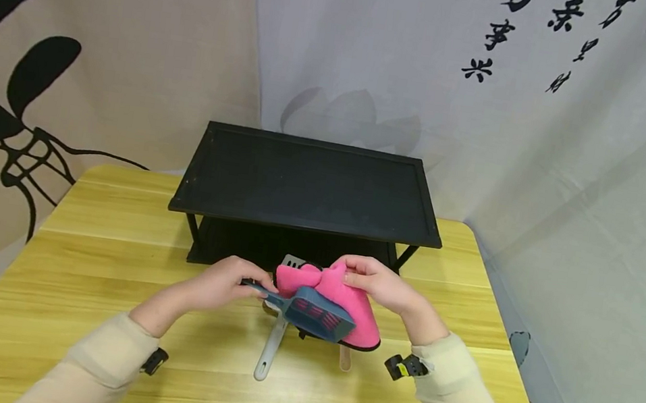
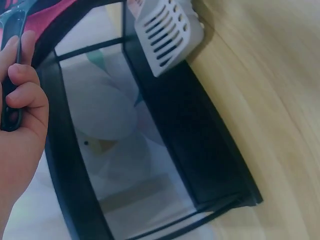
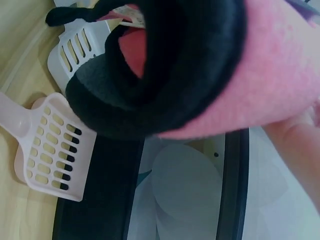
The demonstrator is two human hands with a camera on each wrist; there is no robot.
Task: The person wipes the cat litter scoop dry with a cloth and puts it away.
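Observation:
In the head view my left hand [image 1: 227, 281] grips the handle of a dark blue slotted litter scoop [image 1: 307, 322]. My right hand [image 1: 376, 280] pinches the upper part of a pink plush fabric piece [image 1: 350, 295] with black trim and a gathered, bow-like fold. The scoop's blade overlaps the front of the fabric, whose pink shows through the slots. Beneath them lies a light grey slotted scoop [image 1: 270, 351], its handle toward me. A pale pink scoop [image 3: 55, 147] rests beside it in the right wrist view; the fabric hides most of it in the head view.
A black two-level shelf [image 1: 313, 183] stands at the back of the wooden table [image 1: 107, 255], just beyond the hands. Behind it hangs a pale curtain [image 1: 368, 44] with black leaf and character prints. The two loose scoops lie partly against the shelf's lower board.

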